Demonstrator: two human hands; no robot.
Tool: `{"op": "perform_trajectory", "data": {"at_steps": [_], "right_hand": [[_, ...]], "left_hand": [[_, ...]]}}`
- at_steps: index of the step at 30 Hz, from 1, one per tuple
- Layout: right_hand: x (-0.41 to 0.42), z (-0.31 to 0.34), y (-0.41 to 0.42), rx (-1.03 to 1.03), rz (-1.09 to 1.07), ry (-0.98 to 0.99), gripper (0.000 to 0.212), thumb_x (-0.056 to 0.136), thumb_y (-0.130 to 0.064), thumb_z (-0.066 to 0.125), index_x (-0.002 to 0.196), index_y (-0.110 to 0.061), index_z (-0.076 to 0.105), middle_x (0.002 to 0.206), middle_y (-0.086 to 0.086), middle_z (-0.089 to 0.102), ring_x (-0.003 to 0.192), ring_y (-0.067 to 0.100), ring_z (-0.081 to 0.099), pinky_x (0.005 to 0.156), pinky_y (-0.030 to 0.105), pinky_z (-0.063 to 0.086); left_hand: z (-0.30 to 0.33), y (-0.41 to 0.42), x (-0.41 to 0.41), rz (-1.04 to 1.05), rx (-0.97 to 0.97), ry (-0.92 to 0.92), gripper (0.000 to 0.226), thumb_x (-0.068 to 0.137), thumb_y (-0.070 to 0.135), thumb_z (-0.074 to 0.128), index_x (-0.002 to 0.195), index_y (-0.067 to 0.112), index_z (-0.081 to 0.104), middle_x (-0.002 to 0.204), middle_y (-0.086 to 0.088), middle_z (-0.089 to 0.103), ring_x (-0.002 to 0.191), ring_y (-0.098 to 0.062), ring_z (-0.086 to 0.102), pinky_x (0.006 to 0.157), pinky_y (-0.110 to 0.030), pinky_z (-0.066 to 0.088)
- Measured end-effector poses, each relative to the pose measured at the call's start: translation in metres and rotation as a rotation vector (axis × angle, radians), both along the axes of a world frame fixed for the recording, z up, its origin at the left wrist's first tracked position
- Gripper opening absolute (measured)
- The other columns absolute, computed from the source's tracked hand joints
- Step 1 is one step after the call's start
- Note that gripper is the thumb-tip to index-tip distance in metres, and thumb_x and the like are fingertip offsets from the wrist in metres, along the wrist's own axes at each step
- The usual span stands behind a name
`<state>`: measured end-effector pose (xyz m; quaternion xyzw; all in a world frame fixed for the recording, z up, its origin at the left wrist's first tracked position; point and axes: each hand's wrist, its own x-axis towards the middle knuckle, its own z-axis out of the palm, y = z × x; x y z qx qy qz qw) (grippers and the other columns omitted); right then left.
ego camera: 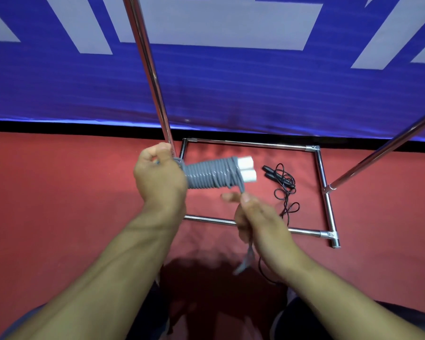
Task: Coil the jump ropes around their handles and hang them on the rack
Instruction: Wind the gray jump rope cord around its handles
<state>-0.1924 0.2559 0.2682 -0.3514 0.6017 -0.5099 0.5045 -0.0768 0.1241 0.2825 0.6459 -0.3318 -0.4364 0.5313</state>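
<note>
Grey jump rope (pixel 212 176), wound tightly round its paired white-tipped handles (pixel 247 170), sits in the left hand (pixel 158 176), whose fingers curl round the bundle's near end, forearm reaching up from the lower left. Its long axis runs roughly level, white tips pointing right. The right hand (pixel 258 220) pinches the loose grey tail below the tips, the blurred end hanging past the wrist. Beyond, a thin black jump rope (pixel 284 186) lies tangled on the red floor (pixel 59 192) inside the chrome rack base (pixel 325 187).
</note>
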Motion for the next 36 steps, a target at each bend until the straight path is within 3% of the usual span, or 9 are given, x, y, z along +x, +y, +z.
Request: {"op": "perform_trajectory", "data": {"at_steps": [4,9,14,18,23,25,28,32,36], "right_hand": [[0.005,-0.014,0.008,0.05,0.18,0.156,0.028,0.1,-0.039,0.039,0.1,-0.028,0.065,0.057,-0.014,0.047,0.046,0.0,0.039,0.048,0.013,0.031],[0.005,-0.003,0.003,0.253,0.164,-0.165,0.021,0.106,-0.024,0.04,0.104,-0.01,0.057,0.067,-0.001,0.053,0.039,0.014,0.043,0.036,0.02,0.031],[0.005,-0.014,0.002,0.206,0.188,-0.032,0.037,0.096,-0.049,0.045,0.092,-0.026,0.074,0.058,-0.016,0.048,0.052,0.003,0.041,0.059,0.028,0.035],[-0.006,-0.01,0.002,0.035,0.319,0.286,0.042,0.095,-0.044,0.04,0.122,-0.028,0.068,0.088,-0.024,0.064,0.085,-0.003,0.055,0.087,0.018,0.043],[-0.025,-0.006,-0.003,-0.056,0.512,0.698,0.013,0.095,-0.029,0.064,0.087,-0.032,0.073,0.073,-0.005,0.06,0.069,0.01,0.058,0.069,0.027,0.046],[-0.028,-0.009,-0.003,-0.024,0.493,0.766,0.03,0.092,-0.026,0.067,0.067,-0.037,0.056,0.061,-0.007,0.06,0.059,0.011,0.058,0.064,0.032,0.047],[-0.026,-0.009,-0.002,0.041,0.407,0.782,0.021,0.092,-0.013,0.055,0.078,-0.029,0.053,0.053,-0.02,0.055,0.052,0.005,0.054,0.06,0.03,0.042],[-0.039,-0.01,-0.01,0.098,0.198,0.616,0.019,0.096,-0.021,0.06,0.078,-0.018,0.054,0.057,-0.009,0.056,0.054,0.014,0.054,0.061,0.037,0.048],[-0.054,-0.005,-0.014,0.094,0.148,0.906,0.032,0.086,-0.045,0.069,0.067,-0.024,0.054,0.052,-0.005,0.055,0.051,0.012,0.048,0.058,0.035,0.045]], "left_hand": [[0.004,-0.013,0.01,0.088,0.032,0.112,0.02,0.099,0.019,0.056,0.08,0.023,0.061,0.096,-0.008,0.072,0.083,-0.022,0.064,0.091,-0.053,0.053],[0.004,-0.009,0.011,0.053,0.037,0.158,0.021,0.101,0.021,0.055,0.081,0.023,0.062,0.072,0.007,0.055,0.067,-0.013,0.052,0.074,-0.041,0.046],[0.011,-0.007,0.012,0.023,0.078,0.245,0.022,0.103,0.02,0.051,0.084,0.021,0.062,0.074,0.006,0.054,0.063,-0.01,0.05,0.069,-0.033,0.047],[0.018,-0.015,0.023,0.082,0.121,0.275,0.021,0.104,0.021,0.05,0.086,0.021,0.06,0.077,0.006,0.053,0.054,-0.007,0.049,0.042,-0.017,0.04],[0.021,-0.006,0.02,-0.055,0.146,0.282,0.019,0.104,0.019,0.049,0.088,0.017,0.059,0.07,0.003,0.049,0.043,-0.004,0.045,0.038,-0.014,0.036],[0.023,0.001,0.016,-0.173,0.166,0.271,0.02,0.105,0.017,0.048,0.088,0.016,0.058,0.068,0.0,0.045,0.035,-0.003,0.041,0.036,-0.011,0.032],[0.026,0.007,0.012,-0.342,0.228,0.265,0.019,0.104,0.016,0.048,0.089,0.015,0.059,0.07,0.001,0.045,0.036,-0.004,0.042,0.039,-0.012,0.035],[0.015,0.009,0.016,-0.588,0.088,-0.056,0.023,0.1,0.013,0.053,0.081,0.02,0.064,0.059,0.011,0.052,0.047,-0.004,0.043,0.049,-0.02,0.038],[0.002,0.013,0.016,-0.706,-0.03,-0.537,0.025,0.096,0.016,0.057,0.073,0.025,0.06,0.051,0.016,0.055,0.051,-0.003,0.051,0.056,-0.027,0.038]]}}
